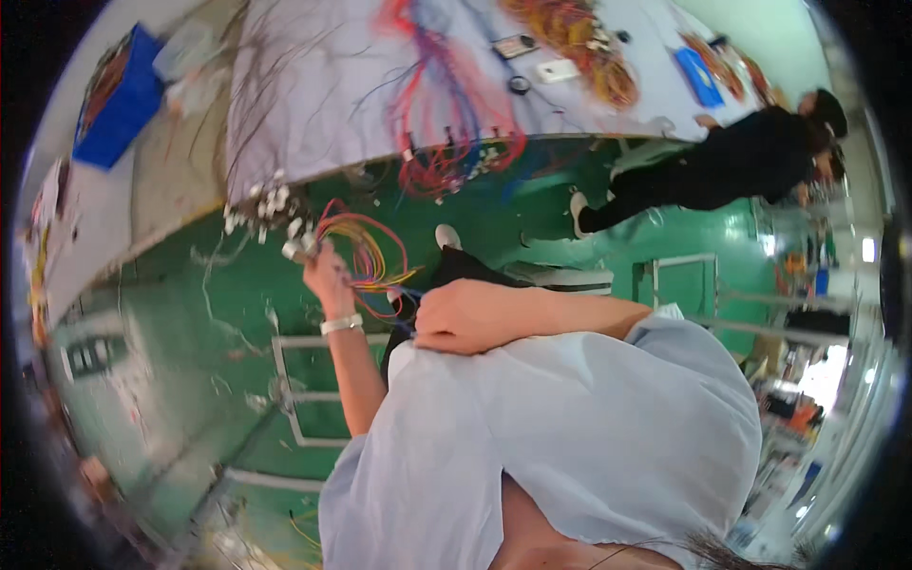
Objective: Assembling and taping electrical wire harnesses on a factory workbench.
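Observation:
My left hand (328,275), with a pale band on its wrist, is closed around a looped bundle of colored wires (375,242) in red, yellow, pink and blue. White connectors (302,245) sit at the top of that hand, by the table's corner. Close to my body, my right hand (458,318) is curled into a fist. Bluish strands of the bundle run to its fingers, though the fingertips are hidden. Beyond the left hand, a cluster of white connectors (274,199) on dark wires hangs over the table edge.
The white table (323,123) carries red and blue wire bundles (446,104), orange-yellow wires (579,47) and a blue box (698,76). A blue bin (119,95) is at the left. A person in black (722,157) stands right; metal frames (313,394) stand on the green floor.

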